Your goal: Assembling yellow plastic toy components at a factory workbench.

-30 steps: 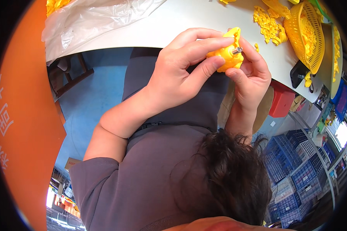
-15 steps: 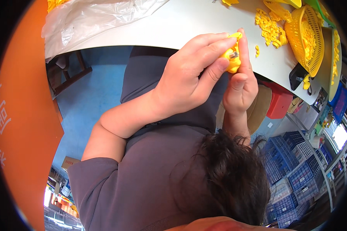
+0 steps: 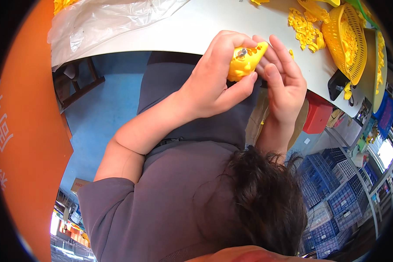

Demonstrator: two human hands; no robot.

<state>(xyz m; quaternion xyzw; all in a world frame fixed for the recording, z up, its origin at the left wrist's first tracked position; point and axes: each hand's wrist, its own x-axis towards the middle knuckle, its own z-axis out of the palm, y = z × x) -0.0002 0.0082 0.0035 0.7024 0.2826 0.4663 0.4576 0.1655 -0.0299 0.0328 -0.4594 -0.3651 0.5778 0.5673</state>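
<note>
Two hands on a small yellow plastic part at the edge of the white bench.

We see our left hand [image 3: 209,87] closed around the yellow part [image 3: 244,61], thumb under it and fingers curled over the top, holding it in the air just above the bench [image 3: 196,26] edge, near our body. Our right hand [image 3: 284,83] stands beside it with fingers loosely extended, fingertips touching the part's far side, gripping nothing on its own. A small metal piece shows on the part's upper face. To do this well, we judge the left hand should keep the part steady and that face turned up while the right fingertips work. Loose yellow pieces [image 3: 305,28] and a yellow basket [image 3: 347,39] lie further along the bench.
</note>
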